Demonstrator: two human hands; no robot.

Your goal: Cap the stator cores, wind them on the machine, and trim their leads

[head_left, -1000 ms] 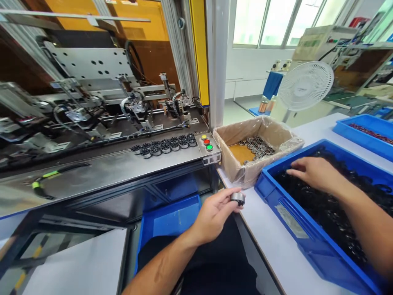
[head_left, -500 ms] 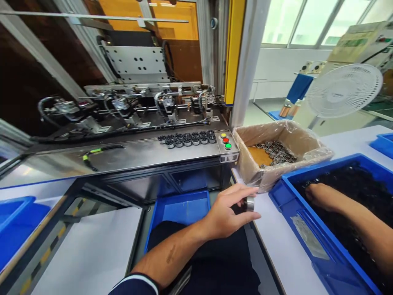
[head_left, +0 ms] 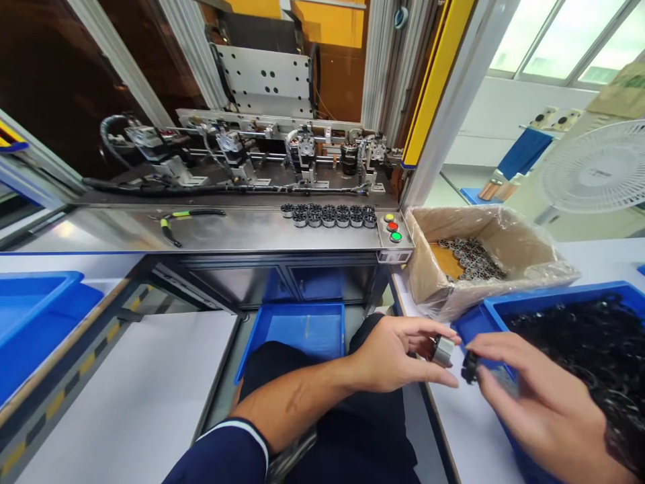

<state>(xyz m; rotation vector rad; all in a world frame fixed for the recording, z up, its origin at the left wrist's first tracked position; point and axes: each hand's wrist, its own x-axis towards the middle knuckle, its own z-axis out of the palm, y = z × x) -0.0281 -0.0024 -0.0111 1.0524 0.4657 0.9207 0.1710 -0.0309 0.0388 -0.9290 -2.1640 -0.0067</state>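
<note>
Thumb and fingers of my left hand (head_left: 398, 356) grip a metal ring (head_left: 443, 351), silver outside with something dark within. Facing it, my right hand (head_left: 534, 390) pinches a small black plastic part (head_left: 470, 367). A narrow gap separates the two pieces. Below and behind my right hand stands a blue bin (head_left: 496, 316) heaped with black parts (head_left: 594, 336). Beyond my left hand, a plastic-lined box (head_left: 428, 289) contains many metal rings (head_left: 474, 259).
Rows of assembled rings (head_left: 327, 216) stand on the steel ledge, beside a button box (head_left: 394, 245) and green-handled pliers (head_left: 189, 215). Behind are the machine's fixtures (head_left: 305, 148). A blue tray (head_left: 302, 329) sits low ahead, a fan (head_left: 599, 168) at right.
My right hand has come out of the blue bin with a black part and moved left, close to the ring. My left hand still holds the ring. The view has shifted.
</note>
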